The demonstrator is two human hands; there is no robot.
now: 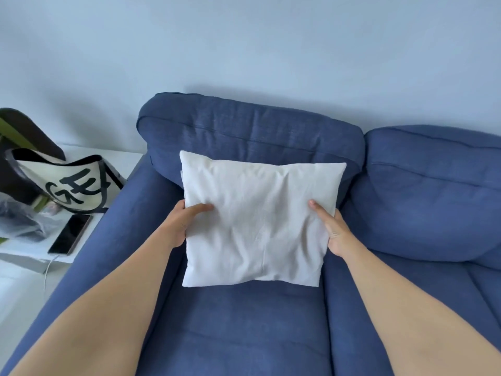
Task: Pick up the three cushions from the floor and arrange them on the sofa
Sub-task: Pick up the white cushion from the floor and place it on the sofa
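Both hands on one white cushion (257,221), held over the left seat of the blue sofa (244,321). Left hand (180,222) grips the cushion's left edge, thumb laid across the front face; right hand (332,229) grips the right edge the same way, thumb on the front. Fingers behind the cloth, not seen. Cushion squarish, a little taller than wide in this view, standing roughly upright with its top edge up against the left back cushion (252,131) and its bottom edge low over the seat; whether the bottom edge touches the seat, cannot tell. It sits straight ahead of the person, between the two hands, neither hand clearly nearer. The back cushion lies directly behind it, so the coming move looks like a short push back and down, then letting go. Count: one white cushion in view; the other two not in frame, and the floor where they would lie is out of sight. Two back cushions of the sofa show, left and right (433,191). Beside the left armrest, a white side table (78,156) with one printed tote bag (73,188) and one dark phone (70,234).
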